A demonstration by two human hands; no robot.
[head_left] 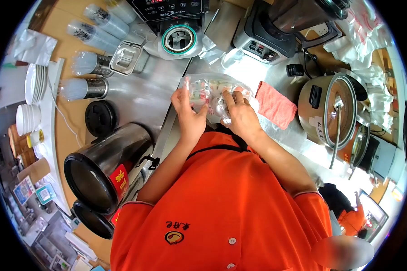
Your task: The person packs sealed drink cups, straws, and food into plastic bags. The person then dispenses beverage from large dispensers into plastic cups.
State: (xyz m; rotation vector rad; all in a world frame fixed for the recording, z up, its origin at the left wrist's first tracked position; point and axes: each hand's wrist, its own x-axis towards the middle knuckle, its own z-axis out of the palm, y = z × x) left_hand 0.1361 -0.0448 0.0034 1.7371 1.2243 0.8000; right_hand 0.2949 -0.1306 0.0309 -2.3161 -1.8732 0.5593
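Note:
A clear plastic bag [201, 88] lies across the counter edge in front of my body. Small printed shapes in green and red show through its film, but I cannot make out what they are. My left hand [189, 116] is closed on the bag's left end, fingers behind and thumb in front. Over its right part, my right hand [240, 112] is bent, with the fingers pressed into the crinkled film. A pink cloth [276, 105] lies just right of the bag.
A sealing machine [179, 41] and a blender [269, 38] stand at the back. On the right are a large pot [320, 108] and a ladle [338, 122]. Plastic cup stacks [92, 37], a black lid [100, 118] and steel barrels [115, 156] occupy the left. Another person [352, 220] is at lower right.

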